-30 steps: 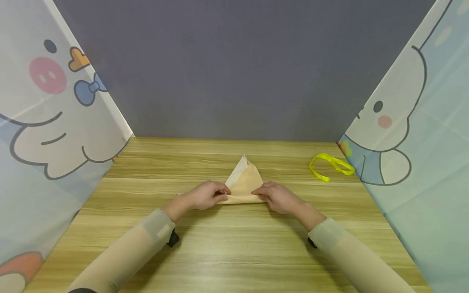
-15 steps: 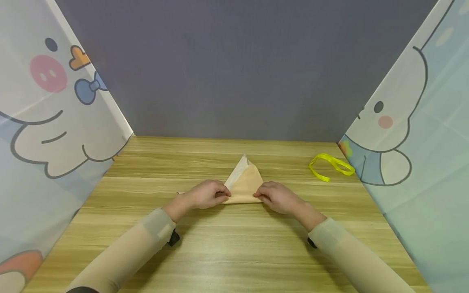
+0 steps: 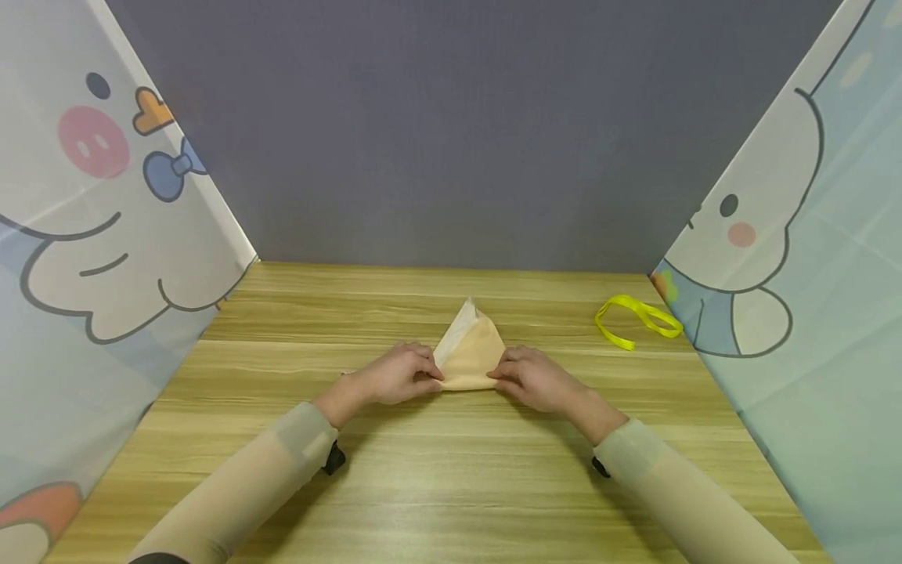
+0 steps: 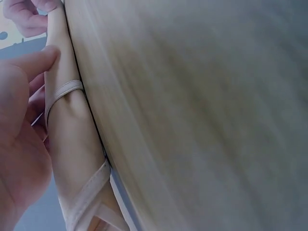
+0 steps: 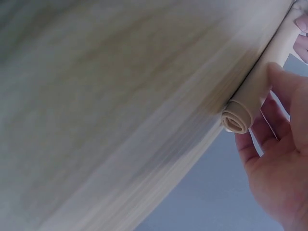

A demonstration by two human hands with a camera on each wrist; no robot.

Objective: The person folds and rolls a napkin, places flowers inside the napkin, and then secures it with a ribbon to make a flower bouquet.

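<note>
A beige cloth (image 3: 474, 354) lies on the table, its near edge rolled up and its far part tapering to a pale point. My left hand (image 3: 398, 374) pinches the left part of the roll, while my right hand (image 3: 533, 379) pinches the right part. In the left wrist view, the left thumb presses the roll (image 4: 72, 139), whose outer layer shows pale edge bands; the fingers are partly hidden behind it. The right wrist view shows the spiral end of the roll (image 5: 236, 121), with the right thumb on top and fingers behind.
A yellow ribbon (image 3: 637, 315) lies looped at the back right of the wooden table (image 3: 451, 470). A grey panel (image 3: 451, 133) stands behind the table. Cartoon-printed sheets (image 3: 162, 251) flank it on both sides.
Both hands have shifted slightly on the roll, their fingers and thumbs changing position along it. The near edge has turned over a little. The ribbon has not moved.
</note>
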